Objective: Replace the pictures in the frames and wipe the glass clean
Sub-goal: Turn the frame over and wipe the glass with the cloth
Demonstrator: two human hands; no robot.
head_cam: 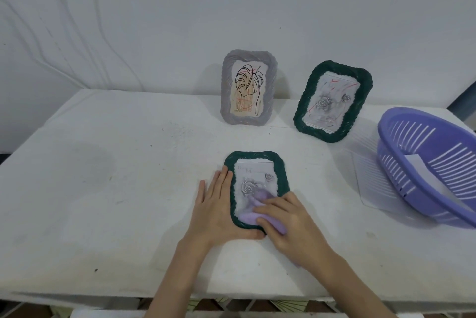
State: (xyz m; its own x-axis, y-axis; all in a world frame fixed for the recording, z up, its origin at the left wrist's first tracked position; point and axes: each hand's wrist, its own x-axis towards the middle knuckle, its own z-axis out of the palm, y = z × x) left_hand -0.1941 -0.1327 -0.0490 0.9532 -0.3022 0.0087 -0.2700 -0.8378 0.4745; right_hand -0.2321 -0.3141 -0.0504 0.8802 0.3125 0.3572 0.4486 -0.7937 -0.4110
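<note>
A dark green frame (253,160) with a grey rose picture lies flat on the white table, near the front. My left hand (219,212) lies flat against its left edge, thumb along the bottom edge, fingers straight. My right hand (288,222) presses a lilac cloth (257,212) onto the lower part of the glass, fingers bent over it. A second green frame (332,101) with a rose picture and red marks on its glass stands upright behind. A grey frame (248,88) with a leaf drawing stands to its left.
A purple slotted plastic basket (422,163) sits tilted at the right edge with a white paper inside. A clear ribbed sheet (371,178) lies beside it. The white wall rises right behind the frames. The table's front edge (103,294) is near me.
</note>
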